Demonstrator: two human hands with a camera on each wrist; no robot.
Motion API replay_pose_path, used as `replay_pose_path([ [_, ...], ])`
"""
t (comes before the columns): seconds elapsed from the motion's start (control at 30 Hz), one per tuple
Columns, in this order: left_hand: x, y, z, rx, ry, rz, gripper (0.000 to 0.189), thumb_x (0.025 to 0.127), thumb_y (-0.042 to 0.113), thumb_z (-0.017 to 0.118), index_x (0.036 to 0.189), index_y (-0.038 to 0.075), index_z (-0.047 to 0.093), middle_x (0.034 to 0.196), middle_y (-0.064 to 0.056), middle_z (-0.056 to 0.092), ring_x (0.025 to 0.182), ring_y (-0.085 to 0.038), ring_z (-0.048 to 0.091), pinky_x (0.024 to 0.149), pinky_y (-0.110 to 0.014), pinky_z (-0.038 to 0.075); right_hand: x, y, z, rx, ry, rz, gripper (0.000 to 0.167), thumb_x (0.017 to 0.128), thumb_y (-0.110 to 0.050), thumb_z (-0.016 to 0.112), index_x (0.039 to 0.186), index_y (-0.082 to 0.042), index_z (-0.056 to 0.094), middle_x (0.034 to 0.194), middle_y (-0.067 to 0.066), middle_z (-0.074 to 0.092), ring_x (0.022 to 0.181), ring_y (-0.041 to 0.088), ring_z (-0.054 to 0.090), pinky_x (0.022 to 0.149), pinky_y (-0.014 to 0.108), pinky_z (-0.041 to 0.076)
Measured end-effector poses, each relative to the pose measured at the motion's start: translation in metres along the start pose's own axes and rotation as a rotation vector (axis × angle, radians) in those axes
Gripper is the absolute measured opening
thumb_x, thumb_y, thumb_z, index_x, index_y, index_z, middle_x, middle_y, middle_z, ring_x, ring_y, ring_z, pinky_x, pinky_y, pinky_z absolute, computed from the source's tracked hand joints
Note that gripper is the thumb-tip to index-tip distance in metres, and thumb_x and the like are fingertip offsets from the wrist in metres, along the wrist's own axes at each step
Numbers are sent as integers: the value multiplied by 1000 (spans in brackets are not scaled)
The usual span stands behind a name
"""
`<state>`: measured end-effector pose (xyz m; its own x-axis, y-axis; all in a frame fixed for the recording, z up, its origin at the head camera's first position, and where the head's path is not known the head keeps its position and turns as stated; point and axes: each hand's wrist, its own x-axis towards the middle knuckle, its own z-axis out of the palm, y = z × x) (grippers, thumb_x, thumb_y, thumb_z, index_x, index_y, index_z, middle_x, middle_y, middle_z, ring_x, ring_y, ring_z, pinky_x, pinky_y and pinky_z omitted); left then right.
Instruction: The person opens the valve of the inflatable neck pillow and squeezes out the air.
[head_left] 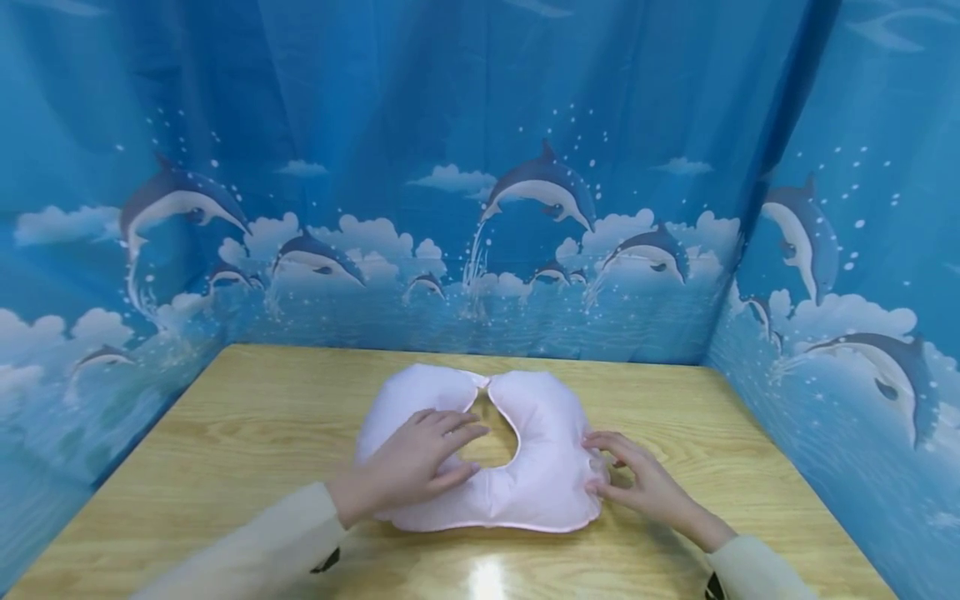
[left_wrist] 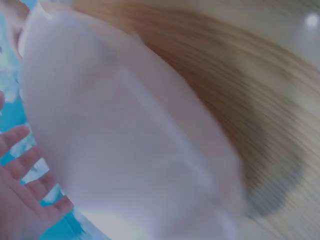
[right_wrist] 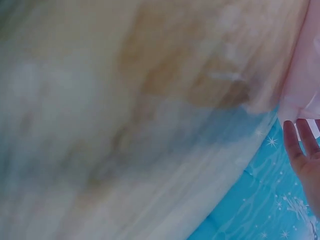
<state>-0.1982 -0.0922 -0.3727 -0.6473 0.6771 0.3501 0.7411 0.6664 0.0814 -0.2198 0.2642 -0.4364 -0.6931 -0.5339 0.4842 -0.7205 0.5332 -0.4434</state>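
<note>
A pale pink U-shaped neck pillow (head_left: 551, 467) is at the middle of the wooden table, its two ends nearly meeting on the far side. My left hand (head_left: 420, 458) is over the pillow's left arm, fingers stretched toward the central hole. In the left wrist view, the spread fingers (left_wrist: 22, 160) of that hand show beside the pillow (left_wrist: 125, 130). At the pillow's right side, my right hand (head_left: 637, 479) holds the puckered edge between thumb and fingers. Only part of the right hand (right_wrist: 307, 160) appears in the right wrist view, below the pink fabric (right_wrist: 305, 80).
The wooden table (head_left: 247, 425) extends around the pillow. Blue curtains with dolphins and clouds (head_left: 420, 108) stand along its back and sides. Light reflects off the table near its front edge.
</note>
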Motion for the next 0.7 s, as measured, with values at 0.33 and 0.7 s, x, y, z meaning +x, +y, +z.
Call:
replay_pose_path([
  [0.33, 37, 40, 4, -25, -64, 61, 52, 88, 48, 51, 131, 20, 48, 131, -2, 52, 121, -19, 48, 99, -44, 40, -2, -1, 4, 71, 10, 22, 48, 73, -14, 75, 117, -10, 57, 119, 12, 57, 104, 8, 53, 65, 30, 52],
  [0.7, 59, 55, 28, 63, -122, 73, 59, 87, 56, 48, 134, 20, 44, 137, -4, 46, 125, -24, 44, 103, -45, 37, 5, -25, 0, 114, 11, 8, 45, 69, 1, 74, 110, 4, 57, 111, 25, 57, 100, 13, 55, 63, 31, 53],
])
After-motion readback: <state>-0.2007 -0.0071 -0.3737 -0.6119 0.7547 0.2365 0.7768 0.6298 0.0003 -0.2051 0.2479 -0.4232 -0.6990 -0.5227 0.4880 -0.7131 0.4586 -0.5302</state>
